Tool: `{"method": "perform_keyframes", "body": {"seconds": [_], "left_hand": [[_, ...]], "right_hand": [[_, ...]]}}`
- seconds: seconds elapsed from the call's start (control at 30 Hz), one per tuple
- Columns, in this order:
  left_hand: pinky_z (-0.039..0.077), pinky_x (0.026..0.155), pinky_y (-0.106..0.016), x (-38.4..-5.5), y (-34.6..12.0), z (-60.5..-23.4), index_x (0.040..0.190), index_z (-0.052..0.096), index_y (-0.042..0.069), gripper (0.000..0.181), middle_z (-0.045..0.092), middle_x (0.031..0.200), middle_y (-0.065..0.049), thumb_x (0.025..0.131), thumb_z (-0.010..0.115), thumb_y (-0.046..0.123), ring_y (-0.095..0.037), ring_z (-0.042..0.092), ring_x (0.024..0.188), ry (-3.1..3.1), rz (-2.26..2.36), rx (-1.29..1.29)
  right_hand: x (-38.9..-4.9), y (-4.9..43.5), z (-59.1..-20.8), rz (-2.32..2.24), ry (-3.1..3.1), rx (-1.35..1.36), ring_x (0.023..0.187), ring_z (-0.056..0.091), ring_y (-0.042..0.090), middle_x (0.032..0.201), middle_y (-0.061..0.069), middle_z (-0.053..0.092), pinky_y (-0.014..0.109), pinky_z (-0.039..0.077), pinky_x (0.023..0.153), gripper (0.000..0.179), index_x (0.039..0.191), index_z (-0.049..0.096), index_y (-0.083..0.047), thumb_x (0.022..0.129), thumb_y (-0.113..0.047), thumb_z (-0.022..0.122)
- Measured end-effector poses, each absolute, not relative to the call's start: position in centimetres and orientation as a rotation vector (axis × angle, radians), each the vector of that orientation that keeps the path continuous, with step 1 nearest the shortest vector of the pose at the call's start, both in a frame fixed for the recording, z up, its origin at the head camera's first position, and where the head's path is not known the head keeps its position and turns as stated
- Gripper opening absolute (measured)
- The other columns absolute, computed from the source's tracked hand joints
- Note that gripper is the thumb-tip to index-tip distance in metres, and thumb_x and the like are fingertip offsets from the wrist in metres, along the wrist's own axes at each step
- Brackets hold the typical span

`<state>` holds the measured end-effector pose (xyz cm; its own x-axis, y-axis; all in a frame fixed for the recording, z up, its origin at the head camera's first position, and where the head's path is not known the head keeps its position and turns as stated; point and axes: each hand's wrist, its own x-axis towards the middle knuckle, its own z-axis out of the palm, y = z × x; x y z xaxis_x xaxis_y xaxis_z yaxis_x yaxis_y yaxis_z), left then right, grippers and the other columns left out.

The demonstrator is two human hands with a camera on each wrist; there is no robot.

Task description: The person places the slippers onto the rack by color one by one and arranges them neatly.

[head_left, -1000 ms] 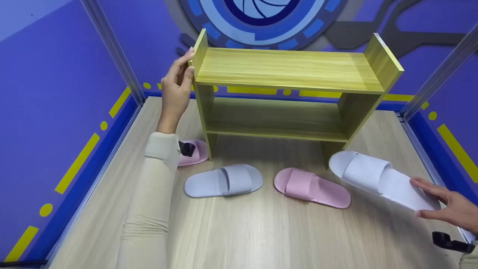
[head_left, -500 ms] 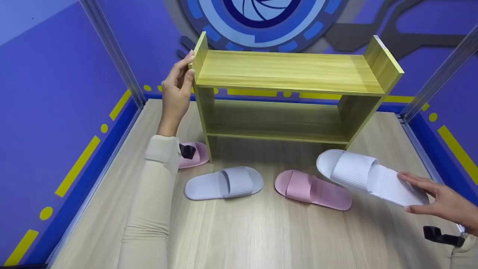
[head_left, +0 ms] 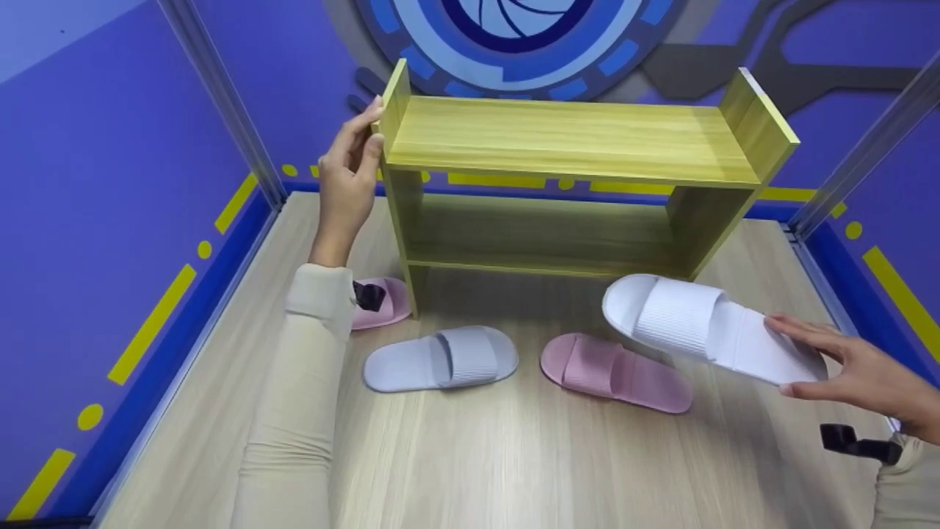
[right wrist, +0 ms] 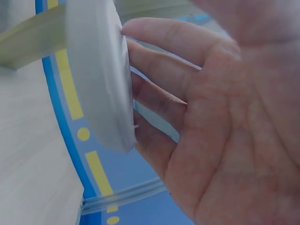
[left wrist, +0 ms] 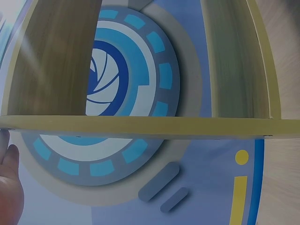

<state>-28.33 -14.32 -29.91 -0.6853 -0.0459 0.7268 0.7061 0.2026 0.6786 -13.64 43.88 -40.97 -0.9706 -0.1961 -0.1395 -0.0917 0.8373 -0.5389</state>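
My right hand (head_left: 859,371) pinches a white slide slipper (head_left: 683,316) by its heel end, thumb on one edge and fingers on the other. The slipper is raised above the floor, toe toward the wooden shelf (head_left: 573,139). In the right wrist view the sole (right wrist: 96,79) of the slipper is seen edge-on against the fingertips. My left hand (head_left: 349,176) touches the outer face of the shelf's left side panel near its top. In the left wrist view only part of that hand (left wrist: 10,187) shows, beside the panel edge (left wrist: 154,126).
On the floor (head_left: 470,455) lie a pale grey slipper (head_left: 470,358), a pink slipper (head_left: 587,364), and another pink slipper (head_left: 393,301) partly hidden by the left sleeve. Blue printed walls (head_left: 110,184) enclose the back and sides.
My right hand has carried the white slipper leftward and slightly up, nearer the shelf's lower right front. My left hand has stayed on the side panel.
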Motion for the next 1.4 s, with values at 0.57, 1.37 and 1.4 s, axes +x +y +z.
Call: {"method": "perform_keyframes", "body": {"seconds": [0.57, 1.37, 1.4], "left_hand": [[0.042, 0.108, -0.032, -28.3, -14.3, -29.6, 0.127, 0.056, -0.004, 0.032, 0.053, 0.140, -0.015, 0.097, 0.052, 0.004, -0.017, 0.051, 0.130, -1.843, -1.542, -0.631], [0.042, 0.108, -0.032, -28.0, -14.2, -29.6, 0.127, 0.055, -0.007, 0.032, 0.053, 0.139, -0.018, 0.097, 0.051, 0.004, -0.018, 0.051, 0.130, -1.845, -1.541, -0.632], [0.042, 0.107, -0.032, -28.0, -14.2, -29.6, 0.127, 0.055, -0.007, 0.032, 0.053, 0.139, -0.018, 0.097, 0.051, 0.003, -0.018, 0.051, 0.130, -1.846, -1.536, -0.631]], "right_hand": [[-14.4, 41.3, -37.9, -0.889, 2.918, -0.418, 0.131, 0.024, 0.052, 0.130, -0.050, 0.019, 0.080, 0.027, 0.087, 0.091, 0.150, 0.035, -0.020, 0.072, -0.015, 0.083], [-15.6, 38.0, -34.0, -0.946, 3.030, -0.767, 0.127, 0.025, -0.015, 0.146, -0.027, 0.038, -0.002, 0.023, 0.091, 0.090, 0.144, 0.046, -0.015, 0.065, -0.002, 0.086], [-15.6, 38.0, -33.9, -0.931, 3.036, -0.795, 0.129, 0.024, -0.015, 0.146, -0.026, 0.039, -0.002, 0.022, 0.092, 0.090, 0.144, 0.046, -0.015, 0.065, -0.003, 0.086]]}}
